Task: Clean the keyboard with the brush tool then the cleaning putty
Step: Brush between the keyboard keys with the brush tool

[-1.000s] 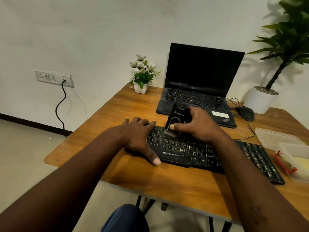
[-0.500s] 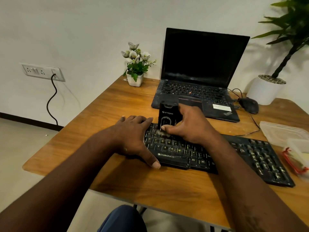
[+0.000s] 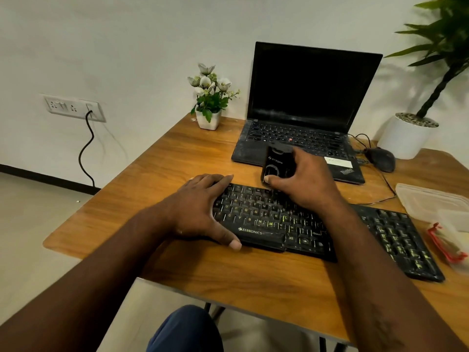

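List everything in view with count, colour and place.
keyboard: one, black, desk front centre
brush tool: one, black, at keyboard's far edge
laptop: one, black, open behind keyboard
mouse: one, black, right of laptop
flower pot: one, white, left of laptop
large plant: one, green, white pot, back right
plastic box: one, clear, red clasp, desk's right edge
desk: one, brown wood, against wall
wall socket: one, white, black cable, left wall
left hand: one, rests on keyboard's left end
right hand: one, grips brush tool
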`<state>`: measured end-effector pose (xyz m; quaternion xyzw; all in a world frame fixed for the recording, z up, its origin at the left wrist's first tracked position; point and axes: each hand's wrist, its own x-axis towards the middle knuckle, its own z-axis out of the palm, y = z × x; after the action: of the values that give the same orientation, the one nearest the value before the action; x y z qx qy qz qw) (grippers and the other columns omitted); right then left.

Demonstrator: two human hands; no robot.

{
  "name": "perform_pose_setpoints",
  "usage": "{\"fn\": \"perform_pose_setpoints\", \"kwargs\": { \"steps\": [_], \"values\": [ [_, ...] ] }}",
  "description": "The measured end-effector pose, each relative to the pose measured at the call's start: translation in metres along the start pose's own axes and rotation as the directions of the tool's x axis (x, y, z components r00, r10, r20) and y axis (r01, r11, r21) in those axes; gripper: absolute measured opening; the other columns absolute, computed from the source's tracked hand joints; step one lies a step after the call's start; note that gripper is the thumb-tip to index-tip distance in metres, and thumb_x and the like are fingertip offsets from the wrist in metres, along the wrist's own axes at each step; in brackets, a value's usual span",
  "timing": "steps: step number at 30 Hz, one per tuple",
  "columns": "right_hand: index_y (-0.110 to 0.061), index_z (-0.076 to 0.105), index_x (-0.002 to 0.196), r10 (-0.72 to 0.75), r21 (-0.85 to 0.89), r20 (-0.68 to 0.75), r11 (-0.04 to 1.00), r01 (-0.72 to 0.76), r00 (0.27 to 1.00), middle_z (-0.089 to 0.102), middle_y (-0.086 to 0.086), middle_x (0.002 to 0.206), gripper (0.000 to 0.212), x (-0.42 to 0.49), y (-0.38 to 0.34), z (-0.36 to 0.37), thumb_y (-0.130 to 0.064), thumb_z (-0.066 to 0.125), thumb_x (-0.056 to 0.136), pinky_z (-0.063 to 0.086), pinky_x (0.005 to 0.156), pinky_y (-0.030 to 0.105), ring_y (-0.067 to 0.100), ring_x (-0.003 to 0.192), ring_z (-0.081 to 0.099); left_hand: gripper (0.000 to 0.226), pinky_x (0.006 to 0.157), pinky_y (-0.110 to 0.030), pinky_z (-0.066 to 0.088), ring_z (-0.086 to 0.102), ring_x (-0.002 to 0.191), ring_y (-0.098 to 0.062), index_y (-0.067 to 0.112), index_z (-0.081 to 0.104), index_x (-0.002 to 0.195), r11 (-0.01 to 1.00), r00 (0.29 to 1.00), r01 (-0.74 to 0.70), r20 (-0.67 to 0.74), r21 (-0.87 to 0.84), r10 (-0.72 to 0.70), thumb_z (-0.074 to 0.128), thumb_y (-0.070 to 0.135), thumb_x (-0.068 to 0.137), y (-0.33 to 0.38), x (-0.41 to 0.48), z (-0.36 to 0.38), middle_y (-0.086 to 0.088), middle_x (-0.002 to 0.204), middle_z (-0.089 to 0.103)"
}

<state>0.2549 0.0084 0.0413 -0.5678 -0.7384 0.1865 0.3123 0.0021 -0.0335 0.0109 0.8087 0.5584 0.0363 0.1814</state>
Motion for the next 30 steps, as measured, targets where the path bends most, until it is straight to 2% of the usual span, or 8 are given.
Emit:
{"fn": "perform_pose_setpoints", "kwargs": {
  "steps": [4,6,8,10,14,19,24,30],
  "values": [
    [-0.039,0.057,0.109,-0.03,0.179,0.247,0.984,-0.015,0.969,0.067,-0.016,0.104,0.046,-0.006,0.005,-0.007,-0.031,0.088,0.077,0.057,0.074,0.019,0.003,0.091,0.068,0.138,0.121,-0.045,0.03,0.01,0.153,-0.009,0.046,-0.003,0.162,0.994,0.981,-0.051,-0.193,-0.095,0.032,0.068,0.096,0.054,-0.003,-0.019,0.015,0.023,0.167,0.004],
    [-0.029,0.06,0.123,-0.016,0.119,0.163,0.993,-0.004,0.986,0.068,-0.014,0.11,0.055,-0.002,0.007,-0.001,-0.032,0.088,0.077,0.053,0.074,0.017,0.002,0.091,0.066,0.136,0.122,-0.05,0.028,0.002,0.156,-0.009,0.046,-0.003,0.162,0.996,0.966,-0.058,-0.254,-0.068,0.039,0.064,0.098,0.055,-0.004,-0.022,0.018,0.023,0.168,0.001],
    [-0.021,0.058,0.134,-0.007,0.022,0.027,1.0,0.007,1.0,0.069,-0.006,0.119,0.065,0.002,0.006,0.001,-0.034,0.088,0.078,0.05,0.08,0.019,0.007,0.097,0.063,0.137,0.124,-0.057,0.023,-0.007,0.157,-0.013,0.049,-0.008,0.161,0.998,0.974,-0.039,-0.224,-0.048,0.027,0.062,0.099,0.054,-0.005,-0.019,0.019,0.022,0.17,-0.005],
    [-0.023,0.058,0.134,-0.034,0.028,0.009,0.999,0.033,0.999,0.069,-0.008,0.119,0.064,0.0,0.005,-0.003,-0.034,0.088,0.078,0.049,0.08,0.018,0.006,0.097,0.062,0.139,0.125,-0.059,0.019,-0.012,0.158,-0.015,0.051,-0.013,0.159,0.999,0.983,-0.029,-0.182,-0.044,0.021,0.063,0.099,0.053,-0.007,-0.015,0.018,0.021,0.171,-0.01],
    [-0.038,0.058,0.113,-0.069,0.209,0.283,0.978,0.009,0.957,0.07,-0.015,0.107,0.048,-0.008,0.0,-0.007,-0.029,0.089,0.077,0.06,0.085,0.028,0.002,0.094,0.068,0.138,0.126,-0.057,0.017,-0.011,0.158,-0.017,0.052,-0.014,0.158,0.998,0.982,-0.038,-0.188,-0.047,0.029,0.063,0.099,0.054,-0.01,-0.013,0.021,0.019,0.171,-0.011],
    [-0.023,0.056,0.137,-0.043,-0.037,-0.023,0.998,0.042,0.999,0.069,-0.004,0.122,0.067,-0.002,0.0,0.001,-0.034,0.087,0.079,0.054,0.089,0.027,0.014,0.108,0.066,0.137,0.126,-0.058,0.014,-0.013,0.158,-0.019,0.055,-0.015,0.157,0.998,0.984,-0.017,-0.18,-0.054,0.007,0.061,0.101,0.052,-0.011,-0.012,0.021,0.02,0.171,-0.013],
    [-0.035,0.06,0.113,-0.088,0.236,0.35,0.972,0.003,0.932,0.073,-0.009,0.107,0.048,-0.012,0.0,-0.007,-0.025,0.089,0.077,0.062,0.087,0.033,0.007,0.096,0.072,0.137,0.125,-0.054,0.014,-0.011,0.158,-0.02,0.056,-0.014,0.157,0.998,0.984,-0.015,-0.179,-0.054,0.005,0.061,0.101,0.052,-0.011,-0.012,0.021,0.02,0.171,-0.01],
    [-0.025,0.058,0.131,-0.091,-0.041,0.028,0.995,0.092,0.995,0.069,-0.009,0.116,0.062,-0.007,-0.002,-0.001,-0.033,0.088,0.077,0.053,0.084,0.02,0.009,0.103,0.066,0.136,0.126,-0.056,0.016,-0.007,0.158,-0.019,0.056,-0.012,0.157,0.998,0.985,-0.01,-0.175,-0.055,0.0,0.06,0.102,0.051,-0.012,-0.01,0.021,0.02,0.171,-0.005]
  ]
}}
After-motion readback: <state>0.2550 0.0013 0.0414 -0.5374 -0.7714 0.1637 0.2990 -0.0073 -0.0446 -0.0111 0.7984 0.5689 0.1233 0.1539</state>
